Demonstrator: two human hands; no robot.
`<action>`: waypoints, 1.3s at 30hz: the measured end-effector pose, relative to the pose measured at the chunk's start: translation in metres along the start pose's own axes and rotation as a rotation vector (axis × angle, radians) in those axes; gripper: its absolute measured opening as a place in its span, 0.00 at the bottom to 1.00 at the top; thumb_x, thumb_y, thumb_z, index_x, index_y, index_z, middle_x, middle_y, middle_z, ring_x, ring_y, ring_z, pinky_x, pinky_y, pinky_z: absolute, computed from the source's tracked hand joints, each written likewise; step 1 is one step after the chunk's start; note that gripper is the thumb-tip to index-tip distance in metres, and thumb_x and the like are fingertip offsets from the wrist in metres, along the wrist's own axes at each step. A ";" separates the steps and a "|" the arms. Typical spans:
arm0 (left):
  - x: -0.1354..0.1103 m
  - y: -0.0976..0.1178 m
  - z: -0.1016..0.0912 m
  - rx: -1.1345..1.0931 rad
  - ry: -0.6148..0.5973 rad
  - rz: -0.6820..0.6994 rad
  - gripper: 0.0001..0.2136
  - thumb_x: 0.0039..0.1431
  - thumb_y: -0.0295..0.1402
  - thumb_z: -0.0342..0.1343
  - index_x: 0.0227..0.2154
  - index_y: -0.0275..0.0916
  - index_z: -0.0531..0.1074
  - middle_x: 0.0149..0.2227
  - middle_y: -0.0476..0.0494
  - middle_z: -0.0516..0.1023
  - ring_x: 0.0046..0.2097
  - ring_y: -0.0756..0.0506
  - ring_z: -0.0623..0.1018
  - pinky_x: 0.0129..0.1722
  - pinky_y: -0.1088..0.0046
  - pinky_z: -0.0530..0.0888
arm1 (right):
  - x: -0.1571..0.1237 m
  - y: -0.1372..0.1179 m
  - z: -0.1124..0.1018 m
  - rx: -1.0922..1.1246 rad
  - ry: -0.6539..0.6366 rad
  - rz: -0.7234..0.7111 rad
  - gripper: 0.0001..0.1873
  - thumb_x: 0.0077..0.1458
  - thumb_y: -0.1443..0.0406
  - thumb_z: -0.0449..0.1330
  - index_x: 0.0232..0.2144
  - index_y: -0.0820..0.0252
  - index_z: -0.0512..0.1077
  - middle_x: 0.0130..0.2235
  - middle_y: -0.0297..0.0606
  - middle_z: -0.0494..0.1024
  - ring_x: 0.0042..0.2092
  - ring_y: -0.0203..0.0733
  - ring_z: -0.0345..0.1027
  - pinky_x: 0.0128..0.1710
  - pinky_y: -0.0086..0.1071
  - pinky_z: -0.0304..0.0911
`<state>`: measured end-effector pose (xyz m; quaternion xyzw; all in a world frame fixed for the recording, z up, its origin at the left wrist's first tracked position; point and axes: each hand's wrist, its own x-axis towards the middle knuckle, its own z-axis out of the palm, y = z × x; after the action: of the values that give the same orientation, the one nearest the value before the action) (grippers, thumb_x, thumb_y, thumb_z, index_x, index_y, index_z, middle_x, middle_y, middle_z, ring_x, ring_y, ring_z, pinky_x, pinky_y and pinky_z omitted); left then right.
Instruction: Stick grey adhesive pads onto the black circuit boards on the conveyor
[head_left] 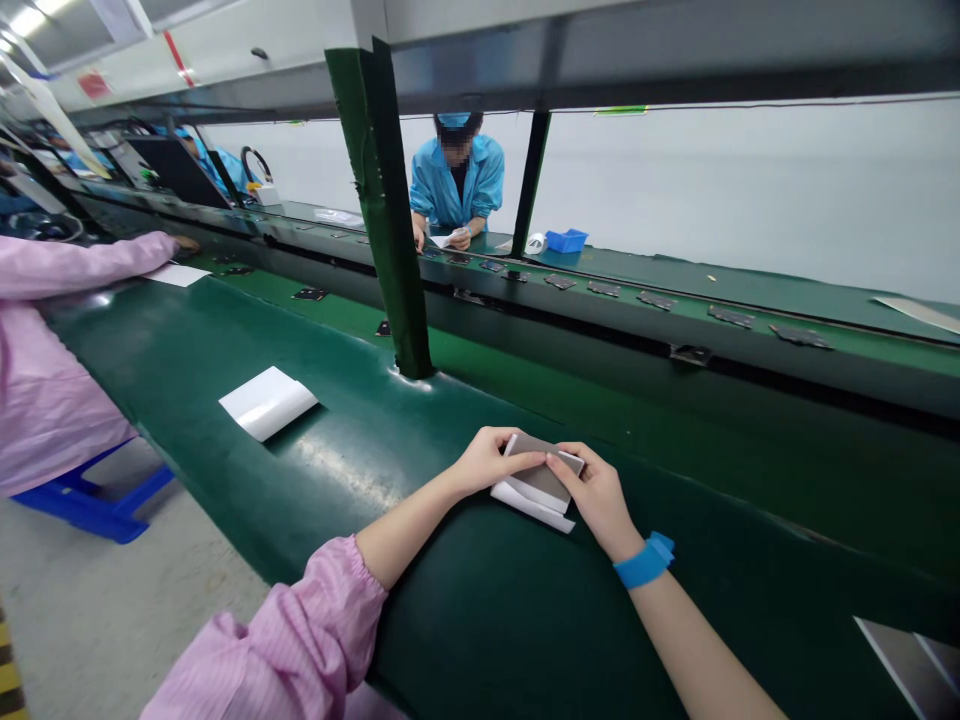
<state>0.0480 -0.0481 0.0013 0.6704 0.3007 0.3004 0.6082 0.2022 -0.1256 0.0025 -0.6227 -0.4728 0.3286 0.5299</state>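
Note:
Both my hands meet over a small flat brown-grey card (pixel 541 474) that lies on white paper (pixel 525 503) on the green bench (pixel 465 610). My left hand (pixel 491 460) curls round the card's left end, thumb pressed on top. My right hand (pixel 596 495) grips its right end with closed fingers. A blue strap (pixel 645 560) sits on my right wrist. My left arm wears a pink sleeve (pixel 300 640).
A folded white sheet (pixel 268 402) lies on the bench to the left. A green post (pixel 386 210) rises behind my hands. Small dark parts (pixel 656 299) ride the conveyor. A person in pink (pixel 45 380) works at left, a person in blue (pixel 457 180) across.

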 end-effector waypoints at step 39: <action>-0.001 0.001 0.001 0.001 0.001 -0.007 0.18 0.47 0.46 0.64 0.27 0.33 0.74 0.25 0.49 0.72 0.27 0.51 0.69 0.27 0.76 0.64 | 0.000 0.000 0.000 0.017 -0.001 0.011 0.28 0.39 0.41 0.64 0.27 0.59 0.72 0.27 0.40 0.76 0.29 0.43 0.68 0.25 0.34 0.63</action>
<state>0.0482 -0.0493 0.0027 0.6692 0.3037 0.2985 0.6090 0.2019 -0.1258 0.0025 -0.6205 -0.4667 0.3361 0.5331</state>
